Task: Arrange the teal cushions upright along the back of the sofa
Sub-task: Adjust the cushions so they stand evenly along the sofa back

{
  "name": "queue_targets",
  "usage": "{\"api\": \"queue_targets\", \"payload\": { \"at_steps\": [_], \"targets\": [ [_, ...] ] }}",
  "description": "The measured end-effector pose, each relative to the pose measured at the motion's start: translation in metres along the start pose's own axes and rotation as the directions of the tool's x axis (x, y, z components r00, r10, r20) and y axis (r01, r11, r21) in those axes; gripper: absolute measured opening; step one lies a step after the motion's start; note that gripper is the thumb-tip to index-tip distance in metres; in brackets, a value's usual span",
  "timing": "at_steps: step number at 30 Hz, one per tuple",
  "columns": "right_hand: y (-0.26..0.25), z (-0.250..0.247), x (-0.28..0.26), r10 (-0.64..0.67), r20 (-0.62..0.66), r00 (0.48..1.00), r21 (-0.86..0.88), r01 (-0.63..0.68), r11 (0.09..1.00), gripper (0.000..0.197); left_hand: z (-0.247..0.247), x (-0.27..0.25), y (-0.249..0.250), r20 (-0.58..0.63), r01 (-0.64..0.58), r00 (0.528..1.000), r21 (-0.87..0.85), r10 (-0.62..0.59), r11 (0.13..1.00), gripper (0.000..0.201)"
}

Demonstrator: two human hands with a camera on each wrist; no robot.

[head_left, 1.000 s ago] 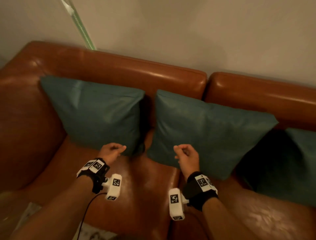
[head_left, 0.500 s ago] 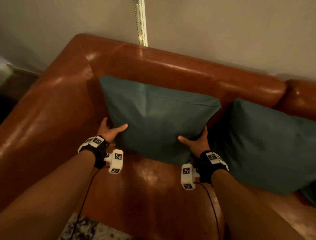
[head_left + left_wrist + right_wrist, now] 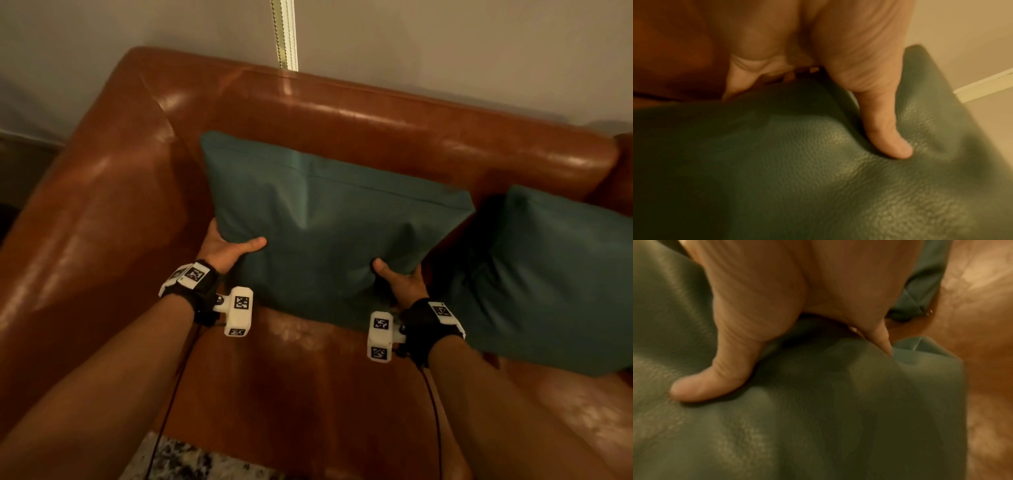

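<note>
A teal cushion leans upright against the back of the brown leather sofa, near its left arm. My left hand grips its lower left edge, thumb pressed into the front face and fingers hidden behind. My right hand grips the lower right edge the same way. In the left wrist view the thumb dents the cushion; the right wrist view shows a thumb sunk into the cushion. A second teal cushion leans against the sofa back to the right.
The sofa's left arm rises close beside the held cushion. The seat lies bare in front of both cushions. A pale vertical strip runs up the wall behind. A speckled rug shows at the bottom edge.
Both hands went from curled and empty in front of two cushions to gripping the left cushion's lower edges. The view swung left, and the cushion now sits slightly higher against the back.
</note>
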State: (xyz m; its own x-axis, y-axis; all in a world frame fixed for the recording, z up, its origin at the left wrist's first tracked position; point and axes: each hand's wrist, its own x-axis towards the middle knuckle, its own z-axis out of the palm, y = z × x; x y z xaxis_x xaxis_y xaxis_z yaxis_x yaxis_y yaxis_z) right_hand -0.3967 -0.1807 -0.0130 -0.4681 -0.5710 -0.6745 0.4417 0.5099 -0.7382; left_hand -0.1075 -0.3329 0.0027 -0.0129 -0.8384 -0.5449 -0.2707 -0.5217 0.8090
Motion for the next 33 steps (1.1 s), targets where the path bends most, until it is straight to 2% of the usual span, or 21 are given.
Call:
{"api": "queue_targets", "payload": {
  "at_steps": [5, 8, 12, 13, 16, 18, 20, 21, 24, 27, 30, 33],
  "targets": [
    [0.005, 0.032, -0.009, -0.071, 0.029, 0.997, 0.051, 0.069, 0.996, 0.103, -0.025, 0.008, -0.002, -0.021, 0.022, 1.0, 0.003, -0.022, 1.0, 0.113],
    [0.007, 0.034, -0.006, -0.096, 0.05, 0.994, 0.012, 0.096, 0.995, 0.09, -0.029, 0.011, -0.012, -0.011, 0.006, 1.0, -0.045, -0.007, 0.999, 0.107],
    [0.014, 0.032, -0.007, -0.109, 0.05, 0.993, 0.028, 0.108, 0.994, 0.11, -0.034, 0.025, -0.029, -0.002, -0.013, 1.0, -0.116, 0.013, 0.993, 0.115],
    [0.015, 0.034, -0.007, -0.114, 0.043, 0.993, 0.031, 0.113, 0.993, 0.113, -0.035, 0.027, -0.03, 0.003, -0.017, 1.0, -0.12, 0.018, 0.993, 0.111],
    [0.018, 0.033, -0.004, -0.119, 0.042, 0.992, 0.038, 0.118, 0.992, 0.114, -0.033, 0.028, -0.035, -0.002, -0.047, 0.999, -0.115, 0.047, 0.992, 0.082],
    [0.018, 0.032, -0.001, -0.108, 0.041, 0.993, 0.018, 0.107, 0.994, 0.103, -0.031, 0.033, -0.04, -0.002, -0.041, 0.999, -0.109, 0.041, 0.993, 0.075],
    [0.017, 0.033, 0.003, -0.102, 0.038, 0.994, -0.013, 0.102, 0.995, 0.094, -0.03, 0.034, -0.04, -0.002, -0.018, 1.0, -0.099, 0.018, 0.995, 0.082],
    [0.015, 0.034, 0.006, -0.097, 0.031, 0.995, -0.026, 0.098, 0.995, 0.097, -0.029, 0.035, -0.039, -0.013, -0.022, 1.0, -0.083, 0.021, 0.996, 0.089],
    [0.006, 0.035, 0.012, -0.07, 0.021, 0.997, -0.057, 0.071, 0.996, 0.11, -0.022, 0.027, -0.035, -0.078, -0.024, 0.997, -0.036, 0.022, 0.999, 0.107],
    [0.003, 0.027, 0.008, -0.057, 0.047, 0.997, -0.116, 0.062, 0.991, 0.127, -0.009, 0.007, -0.04, -0.186, -0.035, 0.982, -0.065, 0.022, 0.997, 0.106],
    [0.003, 0.005, -0.003, -0.045, 0.103, 0.994, -0.133, 0.059, 0.989, 0.115, 0.018, -0.022, -0.05, -0.285, 0.039, 0.956, -0.14, -0.077, 0.989, 0.108],
    [0.003, -0.037, -0.021, -0.024, 0.087, 0.996, -0.155, 0.037, 0.987, 0.104, 0.06, -0.054, -0.067, -0.311, 0.044, 0.945, -0.191, -0.103, 0.981, 0.125]
  ]
}}
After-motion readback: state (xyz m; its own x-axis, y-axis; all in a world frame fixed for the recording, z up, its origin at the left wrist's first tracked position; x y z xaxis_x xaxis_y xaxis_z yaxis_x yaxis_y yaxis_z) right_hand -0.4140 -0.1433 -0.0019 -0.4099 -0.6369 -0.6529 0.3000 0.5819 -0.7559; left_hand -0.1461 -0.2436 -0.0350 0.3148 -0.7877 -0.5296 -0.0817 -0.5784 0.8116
